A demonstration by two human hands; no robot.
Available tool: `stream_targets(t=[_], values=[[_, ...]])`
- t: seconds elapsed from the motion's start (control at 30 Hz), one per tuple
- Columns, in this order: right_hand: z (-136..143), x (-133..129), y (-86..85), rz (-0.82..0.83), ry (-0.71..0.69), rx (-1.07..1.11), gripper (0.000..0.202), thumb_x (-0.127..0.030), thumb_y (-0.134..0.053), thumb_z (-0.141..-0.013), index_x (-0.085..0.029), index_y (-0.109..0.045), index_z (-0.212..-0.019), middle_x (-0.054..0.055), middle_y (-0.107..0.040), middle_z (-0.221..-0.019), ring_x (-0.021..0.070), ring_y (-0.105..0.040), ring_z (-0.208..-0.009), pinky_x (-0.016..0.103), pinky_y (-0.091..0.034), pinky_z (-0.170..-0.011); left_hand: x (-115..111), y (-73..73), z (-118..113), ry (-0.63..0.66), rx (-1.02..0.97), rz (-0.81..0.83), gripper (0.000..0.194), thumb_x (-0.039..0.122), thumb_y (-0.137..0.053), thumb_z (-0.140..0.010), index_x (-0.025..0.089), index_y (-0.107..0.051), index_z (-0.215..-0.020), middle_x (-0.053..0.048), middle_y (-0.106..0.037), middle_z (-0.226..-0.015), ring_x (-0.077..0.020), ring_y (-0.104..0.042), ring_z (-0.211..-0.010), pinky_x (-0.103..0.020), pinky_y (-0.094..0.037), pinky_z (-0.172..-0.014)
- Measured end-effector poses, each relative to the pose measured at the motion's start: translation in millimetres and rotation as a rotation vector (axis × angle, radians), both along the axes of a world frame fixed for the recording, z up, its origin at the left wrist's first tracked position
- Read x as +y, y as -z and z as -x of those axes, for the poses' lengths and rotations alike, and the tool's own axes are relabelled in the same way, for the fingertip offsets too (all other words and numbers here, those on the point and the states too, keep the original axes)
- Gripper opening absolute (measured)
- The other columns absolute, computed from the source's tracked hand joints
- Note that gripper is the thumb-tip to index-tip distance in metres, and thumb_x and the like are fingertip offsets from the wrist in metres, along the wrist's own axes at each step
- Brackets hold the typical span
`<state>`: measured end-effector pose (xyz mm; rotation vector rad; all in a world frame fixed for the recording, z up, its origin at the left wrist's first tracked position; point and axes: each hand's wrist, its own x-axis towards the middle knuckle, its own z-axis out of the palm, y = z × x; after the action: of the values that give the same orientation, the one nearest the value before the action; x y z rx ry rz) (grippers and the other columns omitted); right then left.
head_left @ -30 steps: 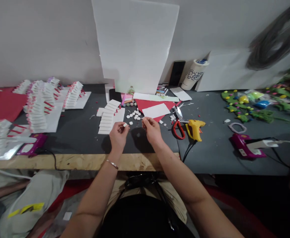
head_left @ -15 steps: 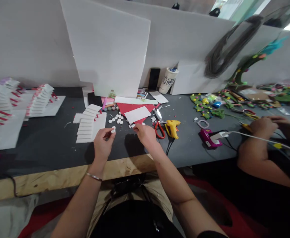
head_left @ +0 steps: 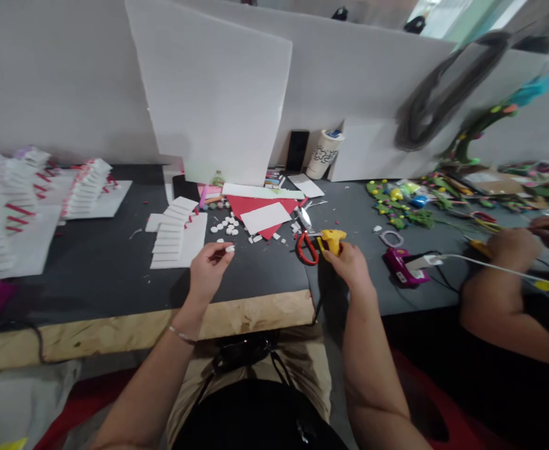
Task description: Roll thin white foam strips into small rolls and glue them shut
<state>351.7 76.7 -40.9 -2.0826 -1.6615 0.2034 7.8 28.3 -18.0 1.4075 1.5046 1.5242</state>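
My left hand [head_left: 209, 270] is closed in a pinch on a small white disc [head_left: 230, 249], held over the dark table. More white discs [head_left: 231, 226] lie loose just beyond it. To its left a model staircase of white foam steps [head_left: 167, 242] stands on a white base, with short red sticks along one side. My right hand [head_left: 353, 265] is closed around the handle of a yellow glue gun [head_left: 333, 237], and its fingers are partly hidden. Red-handled scissors [head_left: 307, 250] rest right beside the gun. A white card [head_left: 266, 217] lies on red sheet material [head_left: 244, 204].
Several more staircase models [head_left: 89, 190] stand at the left. A purple power strip [head_left: 402, 269] with a white plug and cable sits at the right, near a lilac ring [head_left: 391, 239]. Farther right are a co-worker's hands [head_left: 513, 247]. A patterned cup [head_left: 324, 155] and phone [head_left: 297, 150] stand behind.
My right hand has left the white card area, moved right and taken hold of the glue gun. My left hand still pinches a white disc, slightly farther right in view.
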Motion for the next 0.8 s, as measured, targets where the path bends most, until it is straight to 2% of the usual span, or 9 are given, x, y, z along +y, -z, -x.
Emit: stream_targets(t=[0.1, 0.2, 0.27, 0.37, 0.47, 0.53, 0.63, 0.8], values=[[-2.9, -1.7, -0.5, -0.075, 0.104, 0.267, 0.030, -0.044, -0.065, -0.071, -0.018, -0.065, -0.085, 0.011, -0.066, -0.078, 0.0267, -0.062, -0.078, 0.039, -0.048, -0.071, -1.6, -5.1, -3.0, 0.060, -0.103, 0.038, 0.021, 0.035, -0.073, -0.074, 0.020, -0.075, -0.089, -0.003, -0.071, -0.081, -0.0106, -0.059, -0.060, -0.023, -0.053, -0.055], [6.0, -11.3, -17.0, -0.271, 0.151, 0.717, 0.041, -0.052, -0.067, -0.066, -0.021, -0.062, -0.092, 0.005, -0.065, -0.084, 0.0195, -0.060, -0.071, 0.032, -0.047, -0.058, -0.3, -8.2, -4.1, 0.126, -0.227, 0.085, 0.023, 0.033, -0.074, -0.073, 0.019, -0.076, -0.090, -0.004, -0.071, -0.080, -0.0100, -0.057, -0.058, -0.023, -0.052, -0.052], [21.7, -22.7, -34.3, -0.331, 0.049, 1.004, 0.041, -0.051, -0.073, -0.063, -0.024, -0.060, -0.091, 0.004, -0.065, -0.090, 0.0151, -0.058, -0.065, 0.026, -0.042, -0.048, 1.0, -9.6, -4.7, 0.162, -0.293, 0.123, 0.024, 0.032, -0.075, -0.072, 0.018, -0.077, -0.091, -0.004, -0.070, -0.075, -0.0101, -0.057, -0.058, -0.023, -0.052, -0.051], [56.2, -45.4, -56.2, -0.162, -0.204, 1.182, 0.038, -0.053, -0.076, -0.066, -0.025, -0.063, -0.089, 0.004, -0.064, -0.083, 0.0110, -0.049, -0.051, 0.023, -0.030, -0.037, 1.2, -10.7, -5.4, 0.195, -0.350, 0.169, 0.024, 0.031, -0.077, -0.070, 0.018, -0.078, -0.089, -0.003, -0.067, -0.066, -0.0107, -0.056, -0.056, -0.024, -0.051, -0.050], [90.8, -68.4, -61.3, 0.047, -0.515, 1.190, 0.045, -0.066, -0.068, -0.072, -0.025, -0.065, -0.089, 0.003, -0.063, -0.076, 0.0116, -0.048, -0.050, 0.025, -0.034, -0.039, -1.3, -10.9, -4.8, 0.212, -0.385, 0.199, 0.024, 0.032, -0.078, -0.069, 0.018, -0.078, -0.089, -0.003, -0.066, -0.064, -0.0102, -0.055, -0.055, -0.025, -0.051, -0.051], [107.8, -80.2, -57.3, 0.167, -0.663, 1.136, 0.044, -0.066, -0.063, -0.078, -0.024, -0.066, -0.090, 0.003, -0.061, -0.073, 0.0124, -0.048, -0.052, 0.027, -0.039, -0.043, -4.1, -11.2, -3.4, 0.227, -0.394, 0.220, 0.027, 0.034, -0.078, -0.070, 0.018, -0.078, -0.091, -0.003, -0.066, -0.065, -0.0099, -0.054, -0.056, -0.026, -0.050, -0.052], [122.0, -89.7, -49.6, 0.244, -0.725, 1.030, 0.042, -0.065, -0.058, -0.082, -0.024, -0.067, -0.090, 0.002, -0.058, -0.069, 0.0135, -0.047, -0.052, 0.029, -0.039, -0.045, -8.7, -13.2, -1.4, 0.254, -0.387, 0.230, 0.033, 0.039, -0.079, -0.070, 0.017, -0.078, -0.094, -0.003, -0.065, -0.066, -0.0102, -0.054, -0.056, -0.027, -0.049, -0.053], [125.5, -91.3, -44.4, 0.217, -0.708, 0.928, 0.043, -0.065, -0.060, -0.081, -0.023, -0.067, -0.084, 0.003, -0.061, -0.071, 0.0136, -0.048, -0.053, 0.029, -0.040, -0.048, -15.2, -21.3, -2.7, 0.289, -0.395, 0.237, 0.034, 0.041, -0.079, -0.070, 0.018, -0.079, -0.095, -0.004, -0.068, -0.070, -0.0098, -0.050, -0.055, -0.027, -0.046, -0.052]])
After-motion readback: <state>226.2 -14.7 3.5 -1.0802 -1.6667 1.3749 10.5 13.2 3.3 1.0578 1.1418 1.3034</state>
